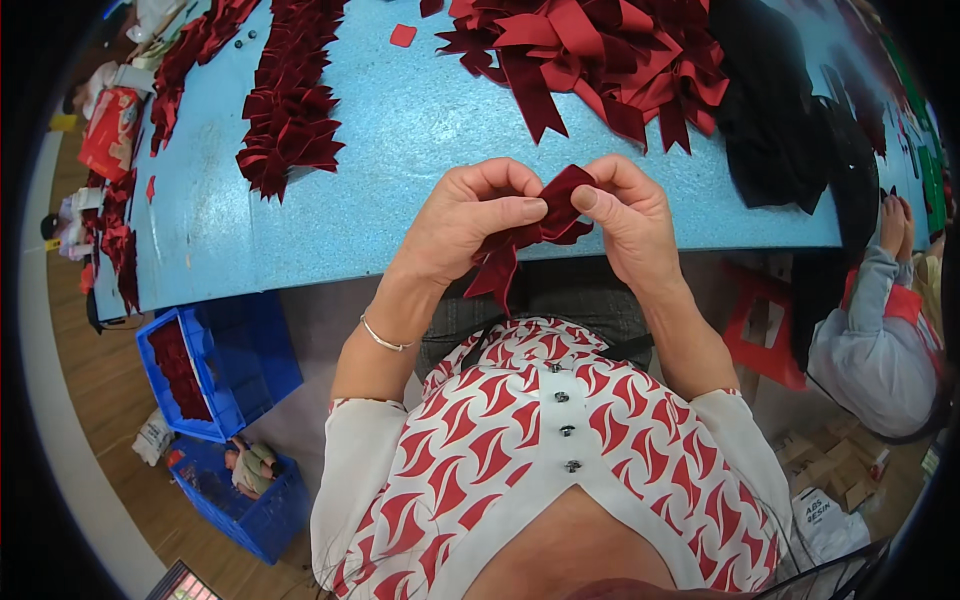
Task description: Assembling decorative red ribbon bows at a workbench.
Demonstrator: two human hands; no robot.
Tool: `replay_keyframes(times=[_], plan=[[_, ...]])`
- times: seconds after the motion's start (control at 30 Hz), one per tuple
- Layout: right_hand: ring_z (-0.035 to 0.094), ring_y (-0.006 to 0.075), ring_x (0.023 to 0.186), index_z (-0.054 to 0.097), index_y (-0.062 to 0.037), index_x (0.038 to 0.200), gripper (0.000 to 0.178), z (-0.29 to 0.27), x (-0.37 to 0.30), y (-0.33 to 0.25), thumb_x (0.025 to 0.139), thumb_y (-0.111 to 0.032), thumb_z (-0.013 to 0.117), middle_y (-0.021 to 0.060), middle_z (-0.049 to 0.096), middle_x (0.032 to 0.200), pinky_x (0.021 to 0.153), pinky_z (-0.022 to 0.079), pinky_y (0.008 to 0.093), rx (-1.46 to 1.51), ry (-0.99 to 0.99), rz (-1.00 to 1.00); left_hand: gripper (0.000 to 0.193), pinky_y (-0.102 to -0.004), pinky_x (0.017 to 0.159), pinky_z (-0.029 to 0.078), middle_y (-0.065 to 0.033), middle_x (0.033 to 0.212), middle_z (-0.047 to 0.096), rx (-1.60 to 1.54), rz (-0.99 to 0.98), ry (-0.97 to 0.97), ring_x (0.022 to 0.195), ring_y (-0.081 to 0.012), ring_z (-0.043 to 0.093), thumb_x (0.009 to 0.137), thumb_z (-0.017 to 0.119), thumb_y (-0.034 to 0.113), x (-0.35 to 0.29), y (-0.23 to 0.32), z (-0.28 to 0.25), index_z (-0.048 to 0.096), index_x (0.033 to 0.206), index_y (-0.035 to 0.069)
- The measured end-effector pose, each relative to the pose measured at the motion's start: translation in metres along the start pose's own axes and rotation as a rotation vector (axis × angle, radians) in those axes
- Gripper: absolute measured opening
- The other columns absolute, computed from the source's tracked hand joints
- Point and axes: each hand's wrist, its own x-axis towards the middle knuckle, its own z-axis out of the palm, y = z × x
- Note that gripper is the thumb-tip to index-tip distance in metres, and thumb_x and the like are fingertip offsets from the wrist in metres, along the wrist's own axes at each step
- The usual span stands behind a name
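A dark red velvet ribbon bow is held up between my two hands, just past the table's near edge. My left hand pinches it near the middle, thumb against the bent fingers. With thumb and index finger, my right hand grips the upper right loop. One ribbon tail hangs down below my left fingers. Part of the bow's middle is hidden behind my left thumb.
On the blue table lie a heap of red bows, a long row of stacked bows and a black cloth. Blue crates stand below at the left. Another person sits at the right.
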Motion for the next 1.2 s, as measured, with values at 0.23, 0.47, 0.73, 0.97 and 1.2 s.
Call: replay_keyframes(times=[0.23,0.47,0.73,0.97,1.2], plan=[[0.051,0.0081,0.080,0.054,-0.0025,0.091,0.013,-0.012,0.007,-0.001,0.080,-0.007,0.060,0.0029,0.056,0.088,0.074,0.039,0.0210,0.311,0.052,-0.028,0.007,-0.0186,0.062,0.045,-0.0012,0.078,0.059,-0.081,0.033,0.007,0.067,-0.0065,0.054,0.078,0.061,0.003,0.006,-0.012,-0.010,0.056,0.084,0.003],[0.051,0.0076,0.080,0.054,-0.0010,0.100,0.022,-0.009,0.007,-0.003,0.081,-0.012,0.059,0.0037,0.057,0.087,0.075,0.039,0.0203,-0.110,-0.017,-0.001,0.012,-0.0200,0.065,0.047,-0.0015,0.081,0.059,0.054,0.073,0.027,0.070,-0.0074,0.055,0.077,0.061,0.001,0.008,-0.016,-0.001,0.056,0.088,0.002],[0.053,0.0078,0.076,0.056,0.0002,0.100,0.025,-0.006,0.020,0.004,0.078,-0.009,0.061,0.0025,0.058,0.083,0.069,0.043,0.0202,-0.178,-0.099,-0.123,0.013,-0.0214,0.069,0.048,-0.0037,0.083,0.061,0.038,-0.055,0.011,0.073,-0.0096,0.058,0.076,0.061,-0.001,0.007,-0.011,0.000,0.059,0.088,0.001],[0.052,0.0066,0.072,0.056,-0.0001,0.090,0.014,-0.006,-0.004,-0.003,0.079,-0.007,0.060,0.0013,0.056,0.079,0.066,0.043,0.0199,-0.167,-0.093,0.154,0.016,-0.0225,0.068,0.048,-0.0074,0.087,0.063,0.007,0.010,0.080,0.073,-0.0121,0.060,0.076,0.061,0.000,0.012,-0.015,-0.008,0.059,0.092,0.000],[0.052,0.0059,0.071,0.052,-0.0014,0.087,0.010,-0.007,-0.012,0.012,0.082,-0.009,0.057,0.0003,0.053,0.074,0.063,0.043,0.0194,-0.337,-0.053,-0.005,0.020,-0.0210,0.063,0.045,-0.0053,0.086,0.063,0.093,0.008,0.131,0.073,-0.0099,0.058,0.077,0.062,0.004,0.016,-0.018,-0.008,0.059,0.096,0.001]])
